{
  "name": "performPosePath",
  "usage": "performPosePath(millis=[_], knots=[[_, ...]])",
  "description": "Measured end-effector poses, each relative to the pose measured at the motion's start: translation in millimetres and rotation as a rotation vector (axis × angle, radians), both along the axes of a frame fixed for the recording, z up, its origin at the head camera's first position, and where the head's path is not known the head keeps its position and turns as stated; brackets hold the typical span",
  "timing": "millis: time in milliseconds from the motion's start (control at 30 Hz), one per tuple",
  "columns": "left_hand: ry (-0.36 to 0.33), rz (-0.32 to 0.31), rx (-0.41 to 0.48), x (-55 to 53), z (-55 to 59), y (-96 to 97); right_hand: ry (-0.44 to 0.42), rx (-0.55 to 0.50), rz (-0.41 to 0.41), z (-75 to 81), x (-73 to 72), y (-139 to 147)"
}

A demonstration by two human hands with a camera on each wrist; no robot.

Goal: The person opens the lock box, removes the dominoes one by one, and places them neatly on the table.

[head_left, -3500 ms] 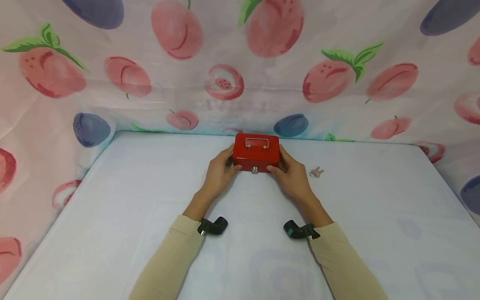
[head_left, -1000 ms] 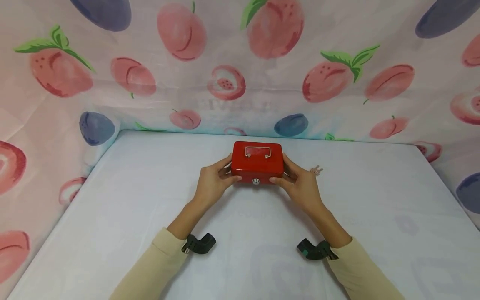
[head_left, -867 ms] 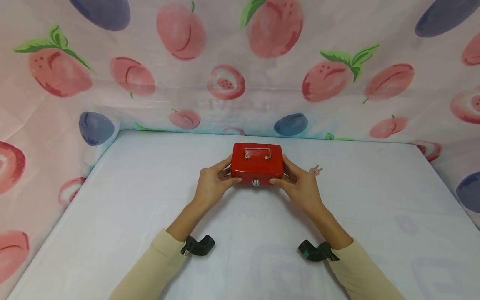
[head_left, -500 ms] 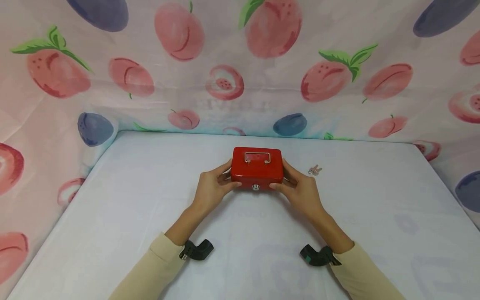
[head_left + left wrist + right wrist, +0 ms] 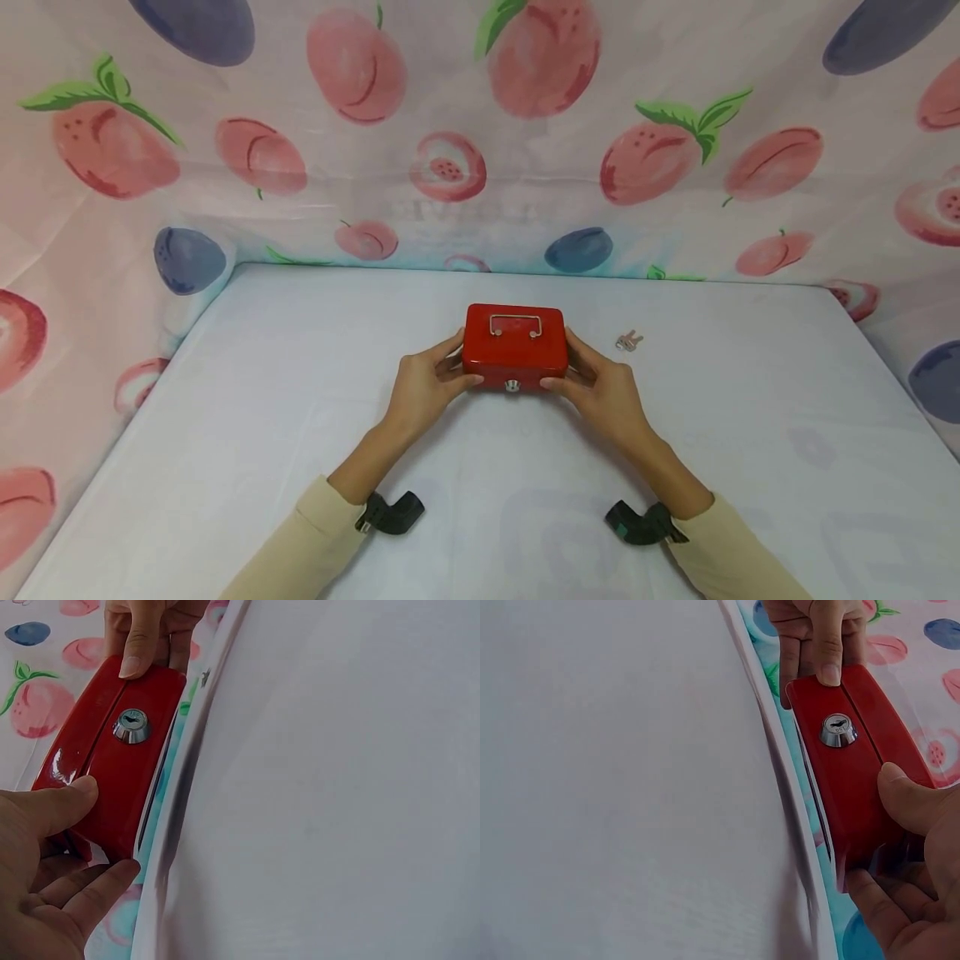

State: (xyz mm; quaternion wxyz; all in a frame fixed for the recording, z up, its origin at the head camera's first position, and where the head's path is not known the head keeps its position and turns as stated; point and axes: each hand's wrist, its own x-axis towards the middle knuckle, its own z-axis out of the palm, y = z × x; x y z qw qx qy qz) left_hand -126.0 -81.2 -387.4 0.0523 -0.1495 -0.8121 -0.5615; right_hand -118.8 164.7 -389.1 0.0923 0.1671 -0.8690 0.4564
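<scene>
A small red cash box (image 5: 514, 348) with a wire handle on its lid is between both hands in the head view. Its lid is down, and a silver keyhole lock (image 5: 132, 725) sits on the front. At the box's left end, my left hand (image 5: 420, 387) grips it, thumb on the front face and fingers at the side and underneath. My right hand (image 5: 606, 392) holds the right end in the same manner, as the right wrist view also shows. In both wrist views the box appears raised off the table. Behind and right of the right hand lie keys (image 5: 629, 340) on a ring.
A white cloth covers the table (image 5: 300, 367). Behind it and along its left side hangs a curtain (image 5: 525, 192) printed with peaches and plums. A black wrist camera (image 5: 393, 512) is strapped to each forearm.
Both hands have brought the red box from the table's back edge toward the person, holding it at both ends throughout. The keys have stayed put and are no longer partly covered by the right hand.
</scene>
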Motion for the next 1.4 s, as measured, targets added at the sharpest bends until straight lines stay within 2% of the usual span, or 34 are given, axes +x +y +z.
performPosePath(millis=[267, 600, 800, 1000, 1400], knots=[[-0.006, 0.013, -0.024, 6.5, -3.7, -1.1, -0.022, -0.030, 0.045, 0.6, 5.0, 0.1], [0.004, 0.007, 0.011, 11.1, -6.4, -2.6, -0.023, -0.013, 0.028, -5.2, 8.1, -0.2], [-0.020, 0.001, 0.038, 12.2, -8.7, -3.0, -0.017, -0.032, 0.023, -8.2, 9.2, -0.8], [0.001, -0.006, 0.039, 12.4, -14.0, -4.2, 0.001, -0.066, 0.052, -10.5, 9.5, -0.6], [0.006, -0.022, 0.042, 14.0, -14.9, -5.4, 0.013, -0.040, 0.043, -16.7, 11.4, 1.5]])
